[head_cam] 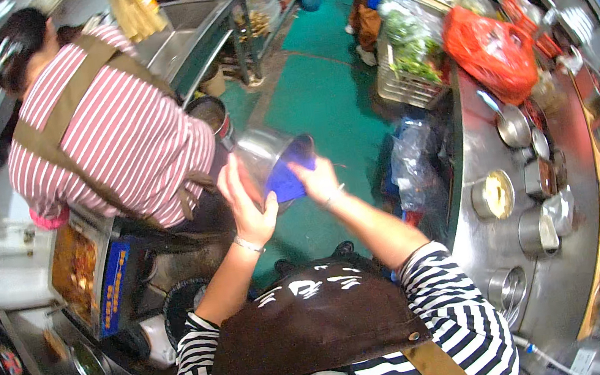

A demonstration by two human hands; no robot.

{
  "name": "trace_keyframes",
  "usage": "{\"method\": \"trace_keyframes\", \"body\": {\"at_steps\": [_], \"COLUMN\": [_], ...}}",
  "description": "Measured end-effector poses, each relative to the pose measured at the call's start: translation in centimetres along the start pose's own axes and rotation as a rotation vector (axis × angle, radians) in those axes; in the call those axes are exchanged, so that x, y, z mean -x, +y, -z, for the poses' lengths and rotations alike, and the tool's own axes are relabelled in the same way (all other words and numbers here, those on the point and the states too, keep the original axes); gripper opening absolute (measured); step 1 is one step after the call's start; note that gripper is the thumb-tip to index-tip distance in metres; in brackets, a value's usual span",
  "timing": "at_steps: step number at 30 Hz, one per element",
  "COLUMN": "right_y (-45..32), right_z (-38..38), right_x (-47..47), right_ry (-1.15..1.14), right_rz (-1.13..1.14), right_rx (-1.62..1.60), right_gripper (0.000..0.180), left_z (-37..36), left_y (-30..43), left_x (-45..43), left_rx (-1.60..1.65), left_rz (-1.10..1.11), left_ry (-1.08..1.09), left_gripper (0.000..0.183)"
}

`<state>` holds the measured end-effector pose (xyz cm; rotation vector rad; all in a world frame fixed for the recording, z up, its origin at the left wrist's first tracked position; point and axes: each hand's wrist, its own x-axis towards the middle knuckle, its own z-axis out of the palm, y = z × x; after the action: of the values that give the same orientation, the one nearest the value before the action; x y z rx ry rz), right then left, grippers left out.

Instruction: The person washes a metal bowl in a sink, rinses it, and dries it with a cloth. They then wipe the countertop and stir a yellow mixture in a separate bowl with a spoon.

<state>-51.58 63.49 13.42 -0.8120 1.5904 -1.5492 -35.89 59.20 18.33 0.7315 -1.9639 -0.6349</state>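
A metal pot or bowl point(266, 149), blurred and tilted on its side, is between my hands in front of my apron. My left hand point(249, 200) is against its left side, fingers spread along the wall. My right hand point(317, 179) presses a purple-blue cloth point(291, 176) at the mouth. The cloth covers part of the inside and rim. Fingers of my right hand are partly hidden by the cloth.
A co-worker in a striped shirt point(113, 127) stands close on the left, beside a food tray point(77, 270). Another person point(366, 2) stands further ahead. On the right, a steel counter point(473, 255) holds pots and a red plastic bag point(491, 51); a vegetable crate point(408, 80) stands beside it.
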Motion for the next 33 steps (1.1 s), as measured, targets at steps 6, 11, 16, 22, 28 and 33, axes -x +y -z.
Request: {"method": "trace_keyframes", "body": {"at_steps": [6, 11, 16, 22, 28, 33], "right_y": [-7.0, -7.2, 1.0, 2.0, -3.7, -8.2], "right_z": [11.3, 21.1, 26.0, 23.4, 29.1, 31.2], "right_x": [-1.9, -2.7, -0.6, 5.0, 6.4, 3.4], "right_ry": [-0.555, 0.28, 0.73, 0.19, 0.501, 0.889], "right_rz": [0.949, 0.692, 0.224, -0.353, -0.12, 0.259], "right_rx": [1.301, 1.104, 0.317, -1.034, -0.382, 0.674], "right_gripper": [0.011, 0.024, 0.022, 0.026, 0.02, 0.051], "left_z": [-11.5, -17.7, -21.9, -28.3, -35.2, -38.2], "left_y": [1.3, 8.7, 13.7, 13.6, 10.4, 10.4], "left_x": [-3.0, -3.6, -4.2, -5.8, -8.3, -9.5], "left_rx": [0.102, 0.544, 0.354, 0.475, 0.786, 1.001], "left_rz": [0.26, 0.289, -0.081, -0.281, 0.078, 0.202], "left_ry": [-0.85, -0.328, -0.298, -0.384, -0.477, -0.71], "left_gripper": [0.065, 0.069, 0.085, 0.08, 0.063, 0.052]}}
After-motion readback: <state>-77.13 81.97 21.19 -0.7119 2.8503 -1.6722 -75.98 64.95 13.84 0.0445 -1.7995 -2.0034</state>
